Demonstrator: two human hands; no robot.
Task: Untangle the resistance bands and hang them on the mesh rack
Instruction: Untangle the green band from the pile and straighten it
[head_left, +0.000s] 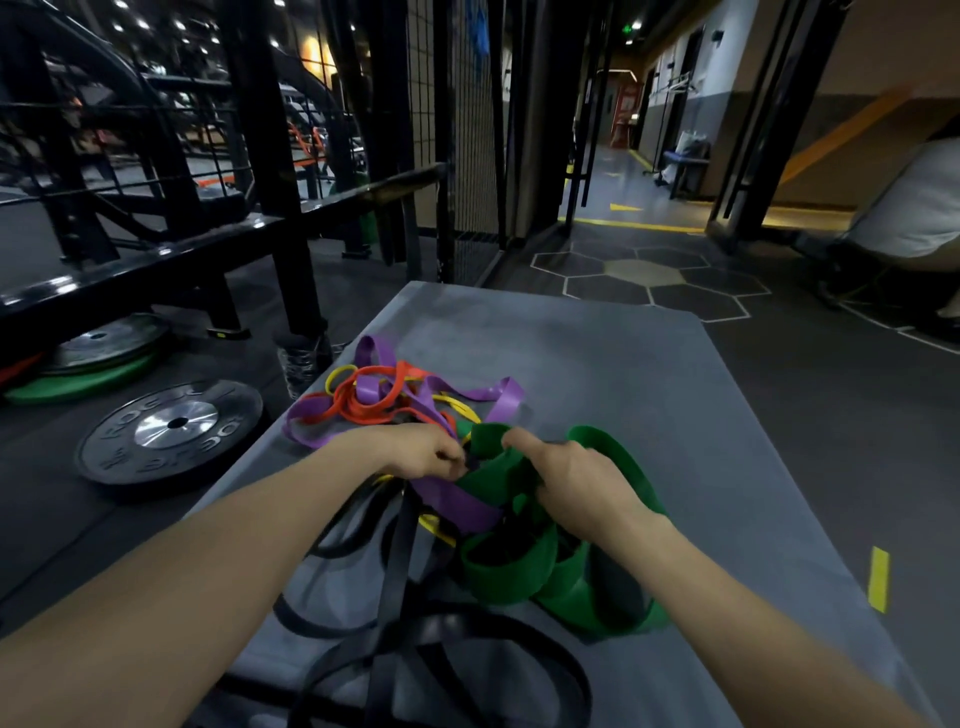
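Black bands (395, 597) apparently overlap green band (514, 566), purple band (457, 499)

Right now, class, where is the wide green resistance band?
In the head view, the green band lies right of centre on the grey mat, gripped by the right hand, beside the purple band and black bands.
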